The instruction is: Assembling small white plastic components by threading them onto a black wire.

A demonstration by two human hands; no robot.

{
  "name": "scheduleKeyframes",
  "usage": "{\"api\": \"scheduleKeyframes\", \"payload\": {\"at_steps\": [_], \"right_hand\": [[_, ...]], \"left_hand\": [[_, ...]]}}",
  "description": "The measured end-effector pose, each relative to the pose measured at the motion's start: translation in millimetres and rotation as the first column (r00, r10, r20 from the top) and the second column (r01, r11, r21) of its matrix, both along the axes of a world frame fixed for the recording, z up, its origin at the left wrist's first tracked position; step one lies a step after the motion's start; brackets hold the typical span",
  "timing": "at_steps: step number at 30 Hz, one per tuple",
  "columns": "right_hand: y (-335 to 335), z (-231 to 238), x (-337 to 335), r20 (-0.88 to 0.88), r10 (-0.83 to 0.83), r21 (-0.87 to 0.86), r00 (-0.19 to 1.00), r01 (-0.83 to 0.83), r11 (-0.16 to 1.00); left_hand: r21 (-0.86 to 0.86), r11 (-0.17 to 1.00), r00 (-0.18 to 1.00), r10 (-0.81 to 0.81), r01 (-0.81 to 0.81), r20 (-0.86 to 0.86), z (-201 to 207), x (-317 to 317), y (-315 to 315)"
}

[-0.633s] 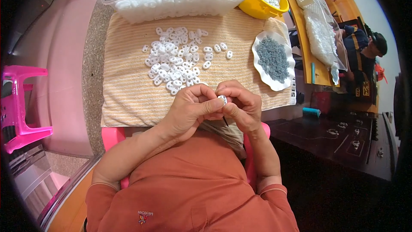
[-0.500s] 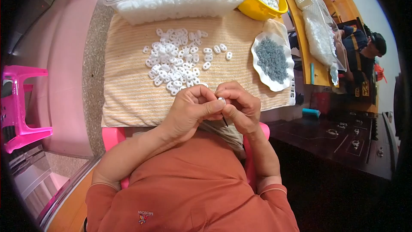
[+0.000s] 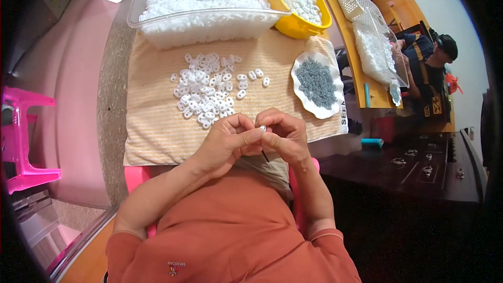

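Note:
Over the near edge of the towel-covered table, my left hand (image 3: 226,139) and my right hand (image 3: 287,137) meet, fingertips closed together. Pinched between them is a small white plastic piece (image 3: 262,128), mostly covered by the fingers. A thin dark rod (image 3: 265,156) sticks out below the fingers; which hand grips it I cannot tell. Just beyond my hands lies a loose pile of white two-holed plastic pieces (image 3: 201,91), with several strays to its right. Right of the pile stands a white scalloped dish (image 3: 336,106) full of small grey pieces (image 3: 316,85).
A clear plastic bin (image 3: 204,39) heaped with white pieces stands at the back, beside a yellow basin (image 3: 298,30) holding more. On the left is a pink stool (image 3: 31,141). To the right, another person (image 3: 427,55) sits at a wooden table (image 3: 361,81) with a white basket (image 3: 353,2).
My view has shifted, so the table and bins appear lower and farther left. Both hands stay together on the white piece, with only slight finger movement.

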State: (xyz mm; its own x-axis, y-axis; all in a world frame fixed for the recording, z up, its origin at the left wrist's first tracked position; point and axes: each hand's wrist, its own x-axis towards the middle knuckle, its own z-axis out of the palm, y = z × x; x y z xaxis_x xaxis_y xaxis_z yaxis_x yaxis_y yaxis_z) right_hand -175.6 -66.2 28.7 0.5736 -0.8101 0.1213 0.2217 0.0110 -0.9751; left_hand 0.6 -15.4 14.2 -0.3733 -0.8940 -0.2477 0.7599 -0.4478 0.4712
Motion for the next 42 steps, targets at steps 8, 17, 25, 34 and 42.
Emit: {"api": "scheduleKeyframes", "payload": {"at_steps": [8,17,25,34,42], "right_hand": [[-2.8,19.3,0.1,-0.196,-0.186,0.039,0.963,0.197,0.980],[-122.2,76.8,-16.2,-0.172,-0.693,-0.554,0.700,0.513,0.656],[-168.5,79.8,-16.2,-0.324,-0.588,-0.559,0.741,0.351,0.751],[-74.1,21.6,-24.0,-0.625,-0.279,-0.439,0.729,-0.033,0.898],[-50.4,16.9,-9.3,-0.637,-0.276,-0.487,0.720,-0.098,0.868]], "left_hand": [[0.026,1.000,1.000,-0.007,0.007,-0.027,3.2,1.8,0.5],[0.083,0.996,0.998,0.028,-0.032,0.051,3.1,2.3,0.0],[0.133,0.987,0.991,0.069,-0.085,0.118,0.8,8.5,-3.6],[0.131,0.983,0.987,0.118,-0.132,0.111,-4.8,6.2,-5.1],[0.085,0.978,0.974,0.175,-0.188,0.145,-4.6,3.0,-1.4]]}}
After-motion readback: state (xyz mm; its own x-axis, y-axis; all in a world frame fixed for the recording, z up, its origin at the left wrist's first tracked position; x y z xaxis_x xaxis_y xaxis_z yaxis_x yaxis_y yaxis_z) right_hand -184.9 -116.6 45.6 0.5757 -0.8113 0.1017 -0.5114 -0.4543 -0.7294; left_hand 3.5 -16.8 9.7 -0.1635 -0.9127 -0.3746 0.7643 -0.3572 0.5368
